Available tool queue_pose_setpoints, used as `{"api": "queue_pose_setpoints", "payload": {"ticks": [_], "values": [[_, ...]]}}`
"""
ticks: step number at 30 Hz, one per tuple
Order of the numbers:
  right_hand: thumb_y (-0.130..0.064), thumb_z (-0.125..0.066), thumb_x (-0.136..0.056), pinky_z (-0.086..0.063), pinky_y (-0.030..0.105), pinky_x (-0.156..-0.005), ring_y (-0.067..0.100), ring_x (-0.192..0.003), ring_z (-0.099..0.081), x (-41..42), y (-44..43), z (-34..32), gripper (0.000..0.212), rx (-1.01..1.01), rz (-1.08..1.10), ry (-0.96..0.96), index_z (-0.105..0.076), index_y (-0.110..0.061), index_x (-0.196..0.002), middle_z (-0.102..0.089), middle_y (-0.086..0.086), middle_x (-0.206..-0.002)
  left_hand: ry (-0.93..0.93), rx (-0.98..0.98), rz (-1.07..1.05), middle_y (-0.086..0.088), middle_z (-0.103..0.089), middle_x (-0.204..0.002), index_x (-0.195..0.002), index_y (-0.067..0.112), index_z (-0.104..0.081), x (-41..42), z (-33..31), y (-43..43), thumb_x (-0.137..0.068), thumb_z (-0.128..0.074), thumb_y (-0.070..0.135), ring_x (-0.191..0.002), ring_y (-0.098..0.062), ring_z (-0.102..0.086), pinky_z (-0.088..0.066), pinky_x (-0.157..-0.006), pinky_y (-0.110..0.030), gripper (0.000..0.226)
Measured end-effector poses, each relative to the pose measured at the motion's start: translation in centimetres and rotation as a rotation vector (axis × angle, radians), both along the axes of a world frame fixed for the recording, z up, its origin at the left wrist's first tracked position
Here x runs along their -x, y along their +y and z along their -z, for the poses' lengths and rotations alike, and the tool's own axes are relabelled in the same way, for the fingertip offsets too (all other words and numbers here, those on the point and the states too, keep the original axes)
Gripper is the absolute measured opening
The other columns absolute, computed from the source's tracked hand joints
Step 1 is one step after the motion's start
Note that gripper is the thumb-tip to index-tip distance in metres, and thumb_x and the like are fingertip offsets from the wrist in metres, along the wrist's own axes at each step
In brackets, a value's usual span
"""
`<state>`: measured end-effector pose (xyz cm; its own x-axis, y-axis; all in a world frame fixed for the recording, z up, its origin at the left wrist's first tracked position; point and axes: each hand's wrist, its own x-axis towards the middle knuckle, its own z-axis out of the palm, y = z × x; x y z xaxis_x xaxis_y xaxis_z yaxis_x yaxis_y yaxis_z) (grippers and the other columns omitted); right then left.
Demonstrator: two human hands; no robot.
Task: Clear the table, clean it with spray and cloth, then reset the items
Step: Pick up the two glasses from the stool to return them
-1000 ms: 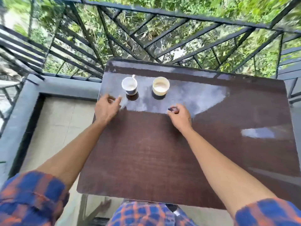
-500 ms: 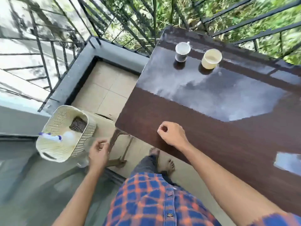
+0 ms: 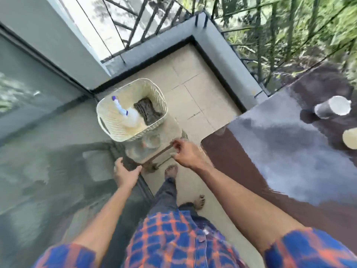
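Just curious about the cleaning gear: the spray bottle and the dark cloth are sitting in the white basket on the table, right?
Not quite. In the head view the white basket with the spray bottle and dark cloth sits on a small stool beside the table, not on it.

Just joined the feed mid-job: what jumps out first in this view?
The cream basket by the glass door, standing on a small stool, holds a spray bottle and a dark cloth. Both hands reach toward the stool: the left hand at its near edge, the right hand at its right side. At far right, the glossy brown table holds a white mug and a cream cup.
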<state>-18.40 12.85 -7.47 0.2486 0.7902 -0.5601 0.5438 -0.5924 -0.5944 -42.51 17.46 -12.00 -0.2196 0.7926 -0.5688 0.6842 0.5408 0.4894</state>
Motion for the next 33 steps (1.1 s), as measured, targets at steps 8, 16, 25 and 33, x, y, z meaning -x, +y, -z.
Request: {"api": "queue_pose_setpoints", "payload": {"ticks": [8, 16, 25, 33], "values": [[-0.036, -0.090, -0.067, -0.024, 0.028, -0.110, 0.027, -0.135, -0.047, 3.0, 7.3, 8.3, 0.097, 0.103, -0.040, 0.059, -0.041, -0.018, -0.149, -0.053, 0.010, -0.143, -0.040, 0.025, 0.087, -0.017, -0.049, -0.150, -0.152, 0.009, -0.037, 0.6, 6.3, 3.3, -0.064, -0.096, 0.020, -0.138, -0.033, -0.046, -0.036, -0.115, -0.039, 0.107], [-0.036, -0.094, -0.059, -0.043, 0.045, -0.106, 0.030, -0.130, -0.048, 5.5, 8.6, 12.5, 0.103, -0.062, -0.064, 0.063, -0.042, -0.016, -0.145, -0.048, 0.010, -0.142, -0.015, -0.089, 0.040, -0.010, -0.055, -0.140, -0.144, 0.014, -0.043, -1.0, 9.9, 4.7, -0.053, -0.098, 0.045, -0.134, -0.029, -0.048, -0.040, -0.106, -0.037, 0.110], [-0.058, -0.077, -0.051, -0.053, 0.037, -0.090, 0.024, -0.118, -0.058, 5.2, 8.5, 12.1, 0.098, -0.067, -0.056, -0.001, -0.042, -0.026, -0.136, -0.061, -0.002, -0.128, 0.020, -0.134, 0.044, 0.000, -0.061, -0.134, -0.137, 0.030, -0.045, -0.6, 8.3, 4.5, -0.049, -0.082, 0.061, -0.125, -0.023, -0.058, -0.047, -0.103, -0.037, 0.101], [-0.068, -0.073, -0.054, -0.052, 0.035, -0.093, 0.018, -0.116, -0.058, 2.8, 4.3, 4.0, 0.101, -0.192, 0.062, 0.032, -0.039, -0.027, -0.140, -0.058, -0.004, -0.131, -0.041, -0.274, 0.153, 0.005, -0.061, -0.128, -0.131, 0.028, -0.051, -0.7, 0.3, 2.5, -0.057, -0.093, 0.044, -0.115, -0.011, -0.058, -0.046, -0.098, -0.027, 0.086]]}}
